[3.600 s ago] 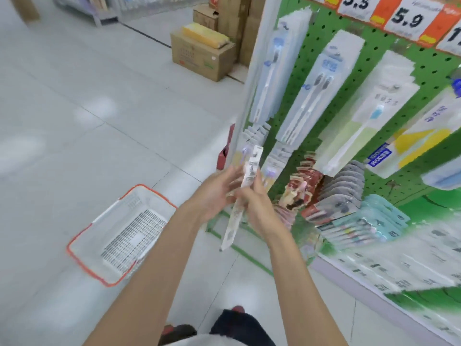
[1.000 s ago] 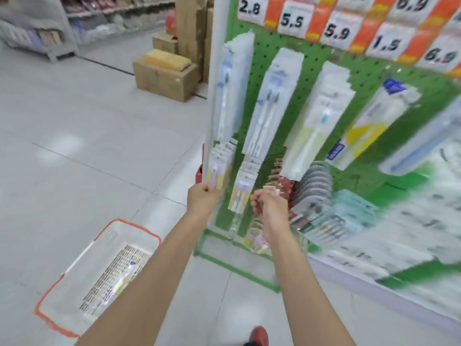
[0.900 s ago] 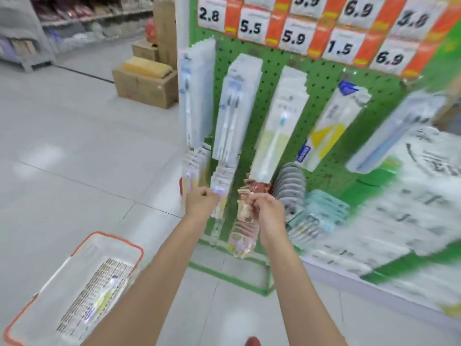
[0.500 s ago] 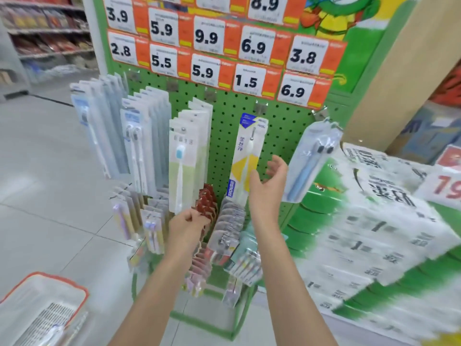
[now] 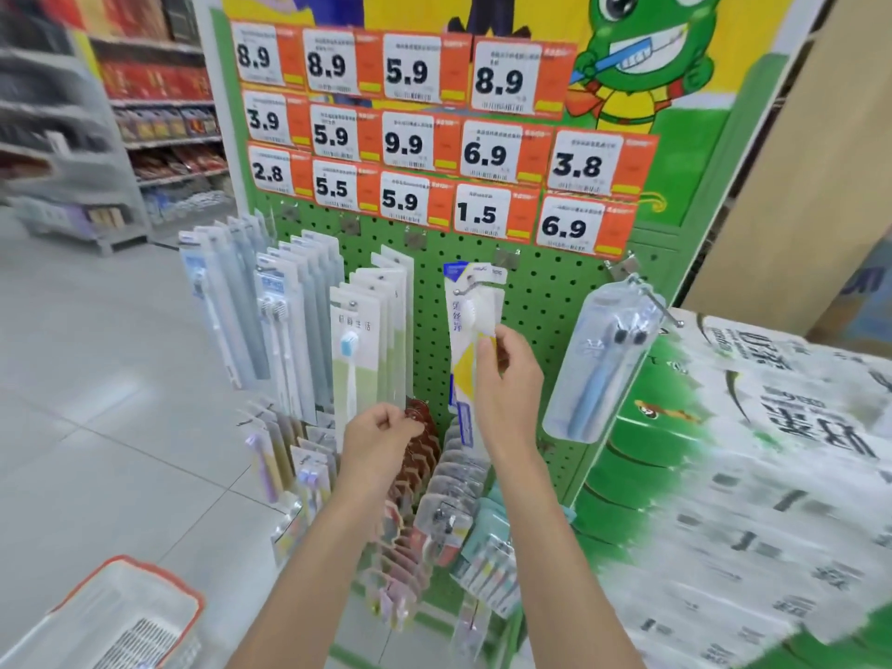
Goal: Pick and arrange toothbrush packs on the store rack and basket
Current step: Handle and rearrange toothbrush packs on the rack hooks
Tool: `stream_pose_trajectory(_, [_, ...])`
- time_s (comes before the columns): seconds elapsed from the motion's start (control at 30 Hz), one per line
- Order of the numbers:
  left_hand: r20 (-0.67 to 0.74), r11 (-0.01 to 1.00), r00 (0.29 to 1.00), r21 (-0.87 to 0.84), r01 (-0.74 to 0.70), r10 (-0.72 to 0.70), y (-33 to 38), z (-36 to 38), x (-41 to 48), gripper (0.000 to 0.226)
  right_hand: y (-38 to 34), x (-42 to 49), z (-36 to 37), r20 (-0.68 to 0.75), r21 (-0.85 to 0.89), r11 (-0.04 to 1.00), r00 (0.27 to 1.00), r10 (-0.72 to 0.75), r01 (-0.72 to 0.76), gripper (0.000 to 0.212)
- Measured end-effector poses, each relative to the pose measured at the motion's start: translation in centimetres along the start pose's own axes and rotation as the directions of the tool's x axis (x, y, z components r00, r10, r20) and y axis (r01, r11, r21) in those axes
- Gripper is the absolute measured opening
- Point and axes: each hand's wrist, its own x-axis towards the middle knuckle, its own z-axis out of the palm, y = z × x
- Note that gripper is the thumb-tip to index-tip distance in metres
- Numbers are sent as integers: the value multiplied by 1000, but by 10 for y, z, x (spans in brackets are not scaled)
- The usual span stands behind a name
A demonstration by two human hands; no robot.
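Observation:
A green pegboard rack (image 5: pixel 540 301) carries hanging toothbrush packs. My right hand (image 5: pixel 507 379) pinches the yellow-and-white toothbrush pack (image 5: pixel 466 330) that hangs on a hook in the upper row. My left hand (image 5: pixel 381 437) is lower, fingers curled at the top of the red-brown packs (image 5: pixel 420 456) in the lower row; what it holds is hidden. The white basket (image 5: pixel 120 615) with an orange rim lies on the floor at the lower left.
Grey-blue packs (image 5: pixel 227 301) and white-green packs (image 5: pixel 367 340) hang to the left, a blue twin pack (image 5: pixel 598 359) to the right. Orange price tags (image 5: pixel 410 137) fill the rack's top. Stacked white-and-green wrapped goods (image 5: pixel 753 475) stand at the right. Tiled floor (image 5: pixel 96 379) spreads left.
My view has risen and come closer to the rack. My right hand, open beside the yellow-and-white pack before, now pinches it. My left hand stays at the red-brown packs.

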Motion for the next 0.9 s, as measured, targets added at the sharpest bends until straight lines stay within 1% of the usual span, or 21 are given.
stream_pose_trajectory(0.07, [5,999,999,24,-45,44,2,0,0,24,-1,-4,-4,62,9,1000,998,0,0,18])
stream_pose_trajectory(0.13, [42,995,997,74,-74,72,3,-1,-4,5,5,-18,-8,131,47,997,990,51,-58,15])
stream_pose_trajectory(0.2, [88,991,992,96,-94,86,-1,-1,-8,14,10,-39,-14,193,106,985,975,111,-133,13])
stream_pose_trajectory(0.3, [125,991,983,1,-133,132,-3,-1,-15,13,10,-62,-20,309,156,965,938,155,-210,13])
stream_pose_trajectory(0.37, [77,986,983,-25,-163,164,-6,0,-17,18,7,-68,-20,371,182,948,911,179,-261,12])
stream_pose_trajectory(0.43, [56,984,982,-30,-177,179,-10,0,-17,16,4,-65,-22,364,263,906,904,225,-332,11])
stream_pose_trajectory(0.47, [68,984,981,-23,-178,179,-11,0,-19,16,3,-61,-22,347,290,894,908,234,-341,11])
stream_pose_trajectory(0.57, [94,991,987,-41,-128,132,-14,2,-25,16,1,-51,-25,344,245,926,919,194,-287,13])
stream_pose_trajectory(0.7, [70,986,987,-91,-140,146,-12,2,-27,16,6,-55,-28,417,288,889,882,219,-357,14])
stream_pose_trajectory(0.8, [42,985,992,-135,-112,118,-9,2,-25,16,12,-62,-32,490,277,859,832,259,-430,17])
stream_pose_trajectory(0.83, [40,984,993,-144,-108,115,-7,3,-25,16,14,-65,-33,501,257,868,827,256,-425,16])
stream_pose_trajectory(0.9, [33,982,992,-151,-114,121,-4,6,-25,16,18,-68,-34,490,232,890,838,241,-392,15])
